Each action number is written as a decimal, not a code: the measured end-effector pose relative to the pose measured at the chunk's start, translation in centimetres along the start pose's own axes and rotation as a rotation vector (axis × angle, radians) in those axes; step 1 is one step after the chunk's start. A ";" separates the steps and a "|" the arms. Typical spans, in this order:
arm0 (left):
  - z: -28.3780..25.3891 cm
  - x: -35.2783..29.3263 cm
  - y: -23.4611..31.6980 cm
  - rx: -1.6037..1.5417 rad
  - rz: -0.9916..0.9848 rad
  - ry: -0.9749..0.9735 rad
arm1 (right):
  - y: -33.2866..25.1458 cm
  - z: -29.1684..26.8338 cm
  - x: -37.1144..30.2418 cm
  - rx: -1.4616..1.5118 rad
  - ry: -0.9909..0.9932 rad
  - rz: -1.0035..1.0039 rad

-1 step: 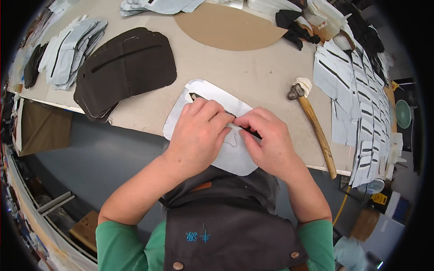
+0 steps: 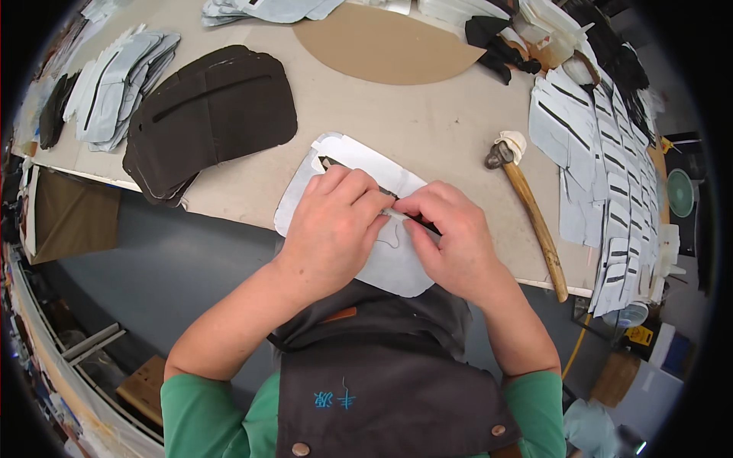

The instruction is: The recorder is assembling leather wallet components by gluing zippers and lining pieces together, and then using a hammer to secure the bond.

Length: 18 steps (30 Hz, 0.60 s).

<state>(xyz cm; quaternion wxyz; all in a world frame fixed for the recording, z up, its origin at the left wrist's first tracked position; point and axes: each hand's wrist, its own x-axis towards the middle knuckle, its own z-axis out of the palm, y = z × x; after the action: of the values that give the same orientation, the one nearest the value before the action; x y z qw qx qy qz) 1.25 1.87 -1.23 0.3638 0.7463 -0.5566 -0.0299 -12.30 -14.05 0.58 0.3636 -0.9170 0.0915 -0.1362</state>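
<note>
The sheet in hand is a pale grey-white panel (image 2: 397, 267), thin and smooth-faced like lining or coated paper, with rounded corners and a whiter band running along its upper part. A narrow dark strip (image 2: 327, 162) cuts diagonally through it, and a fine loose thread (image 2: 394, 246) curls in a small hook on the pale surface below. The left grip (image 2: 334, 221) bends over the strip with its fingertips bunched, and the right grip (image 2: 450, 237) comes from the other side, thumb and forefinger nipping the material; both are pinching the panel at its middle, their tips nearly meeting. The panel lies beneath and between them, its upper left corner showing beyond the left knuckles and its lower edge hanging toward the lap, past the front edge of the table (image 2: 405, 114). On that dull beige top, a hammer (image 2: 536, 221) with a worn, slightly bowed wooden handle lies to the right, white cloth bunched at its dark head. Matte dark-brown panels (image 2: 229, 114) with rounded corners are stacked to the left, and a smooth tan board (image 2: 382, 46) with a curved edge lies farther back.
</note>
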 end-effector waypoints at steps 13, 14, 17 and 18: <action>0.4 -1.0 0.1 0.191 0.129 -0.022 | -0.2 -0.2 -1.6 -0.354 -0.016 -0.193; 0.4 -1.2 0.3 0.178 0.121 0.001 | -0.3 -0.7 -1.8 -0.365 -0.032 -0.202; 0.6 -1.3 0.2 0.154 0.116 0.036 | -0.4 -1.3 -2.1 -0.369 -0.037 -0.208; 0.6 -1.4 0.3 0.145 0.108 0.045 | -0.4 -1.5 -2.2 -0.354 -0.034 -0.208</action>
<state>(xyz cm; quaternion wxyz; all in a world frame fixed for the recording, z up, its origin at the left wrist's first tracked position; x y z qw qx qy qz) 0.21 2.72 -2.05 0.3224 0.7401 -0.5883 0.0467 -14.84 -14.15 1.52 0.1820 -0.9733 0.0125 -0.1394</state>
